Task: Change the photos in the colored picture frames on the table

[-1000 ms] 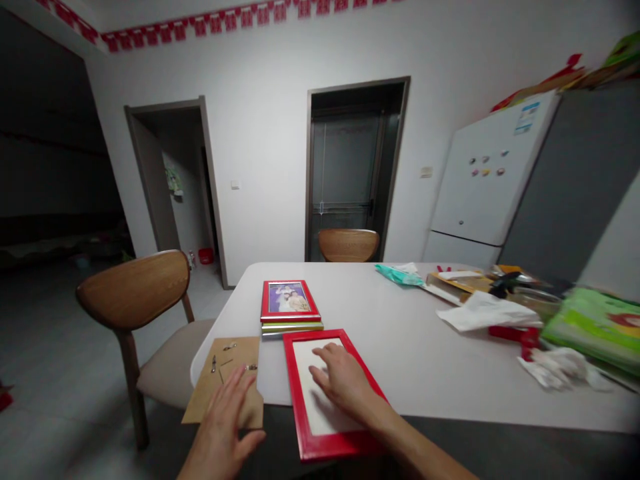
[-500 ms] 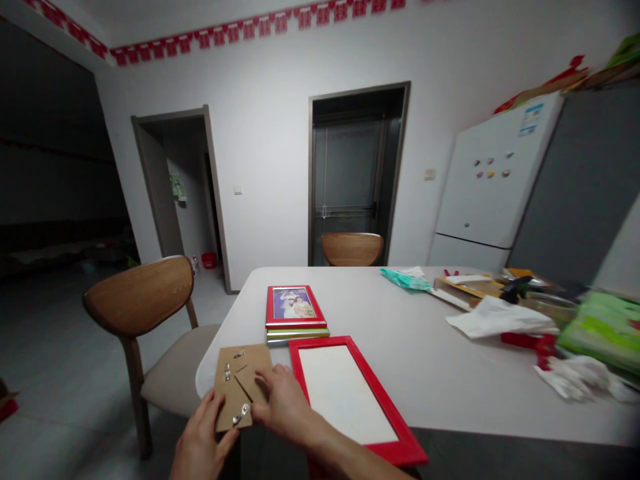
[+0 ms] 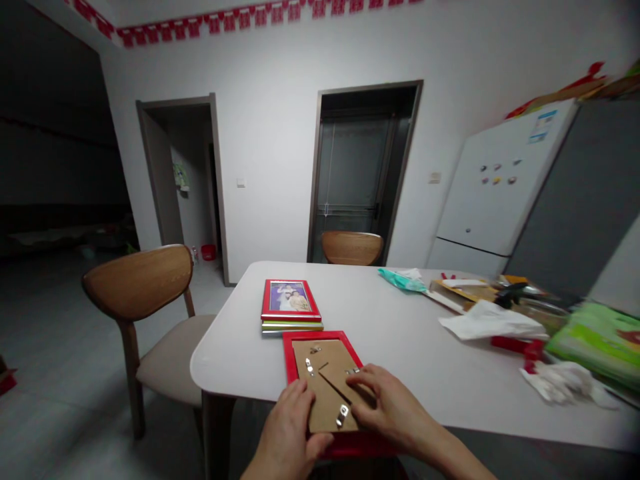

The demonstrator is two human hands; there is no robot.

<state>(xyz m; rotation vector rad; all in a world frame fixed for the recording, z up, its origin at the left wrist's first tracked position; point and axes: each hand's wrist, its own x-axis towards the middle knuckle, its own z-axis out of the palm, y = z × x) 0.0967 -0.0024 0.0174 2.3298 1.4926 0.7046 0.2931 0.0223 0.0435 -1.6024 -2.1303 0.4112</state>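
Observation:
A brown backing board (image 3: 325,393) with metal hangers and a cut slit lies over the opening of a red picture frame (image 3: 350,347) at the table's near edge. My left hand (image 3: 290,427) grips the board's left and near edge, thumb at the bottom corner. On the other side my right hand (image 3: 387,403) holds the right edge, fingers curled over it. I cannot tell whether the board sits fully inside the rim. Just beyond is a stack of smaller frames, the top one a red-framed photo (image 3: 290,297).
Toward the right lie a white paper (image 3: 493,321), a red-handled tool (image 3: 520,347), crumpled white gloves or cloth (image 3: 565,383) and a green package (image 3: 600,340). A teal wrapper (image 3: 403,280) rests farther back. A wooden chair (image 3: 140,280) stands left of the table (image 3: 380,313).
Both hands have carried the backing board rightward from beside the red frame onto it. The board now covers the frame's white inside. The view has shifted slightly.

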